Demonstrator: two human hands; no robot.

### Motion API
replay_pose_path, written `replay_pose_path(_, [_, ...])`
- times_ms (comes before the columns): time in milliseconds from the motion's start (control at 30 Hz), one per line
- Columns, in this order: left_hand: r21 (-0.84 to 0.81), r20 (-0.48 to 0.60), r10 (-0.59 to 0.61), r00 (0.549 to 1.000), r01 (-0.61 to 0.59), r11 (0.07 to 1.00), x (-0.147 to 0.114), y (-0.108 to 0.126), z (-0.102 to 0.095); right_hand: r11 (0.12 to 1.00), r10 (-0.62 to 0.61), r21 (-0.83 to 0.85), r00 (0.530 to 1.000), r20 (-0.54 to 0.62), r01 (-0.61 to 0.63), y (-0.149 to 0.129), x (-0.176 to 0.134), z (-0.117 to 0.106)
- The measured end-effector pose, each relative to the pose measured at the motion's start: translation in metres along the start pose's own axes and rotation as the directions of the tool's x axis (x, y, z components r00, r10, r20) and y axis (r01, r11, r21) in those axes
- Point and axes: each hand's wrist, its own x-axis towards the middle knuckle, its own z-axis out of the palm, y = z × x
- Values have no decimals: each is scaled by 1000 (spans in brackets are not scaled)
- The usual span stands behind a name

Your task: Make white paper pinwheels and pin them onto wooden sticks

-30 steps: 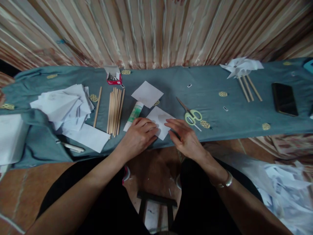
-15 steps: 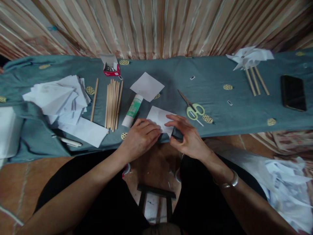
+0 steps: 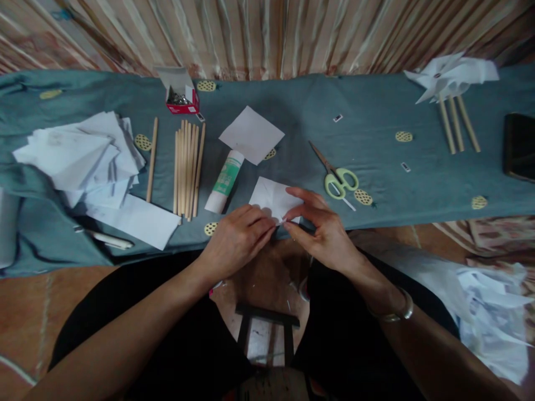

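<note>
A small sheet of white paper (image 3: 270,192) lies at the front edge of the cloth, between my hands. My left hand (image 3: 240,236) is closed on its near left part, the fingers bent over the paper. With thumb and index finger, my right hand (image 3: 318,225) pinches the paper's near edge. Behind it rests another white paper square (image 3: 252,135), flat on the cloth. A glue stick (image 3: 224,182) with a green label lies left of the held sheet. To the right are scissors (image 3: 336,175) with light green handles.
Wooden sticks (image 3: 188,170), a red box of metal pins (image 3: 181,100) and a paper pile (image 3: 79,156) occupy the left side. Paper pinwheels (image 3: 453,78) on sticks and a black phone (image 3: 520,146) lie to the right. A bag of paper scraps (image 3: 493,317) stands below.
My right thumb and index finger have closed together on the paper's near edge, where they were apart before. My left hand stays on the sheet. The view has shifted slightly.
</note>
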Motion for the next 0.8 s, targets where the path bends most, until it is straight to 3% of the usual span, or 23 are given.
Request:
replay_pose_path(267, [-98,-63,-66,996,60,993,-2,0,0,1000,20,-2,998,-62,-21,1,5,9])
replay_pose_path(533, [-60,-4,-13,1000,13,998,-5,-1,0,999,7,-36,994,-108,-11,-1,5,13])
replay_pose_path(800, [-167,8,-74,997,74,983,-2,-1,0,997,-5,-78,992,-128,-5,-3,5,14])
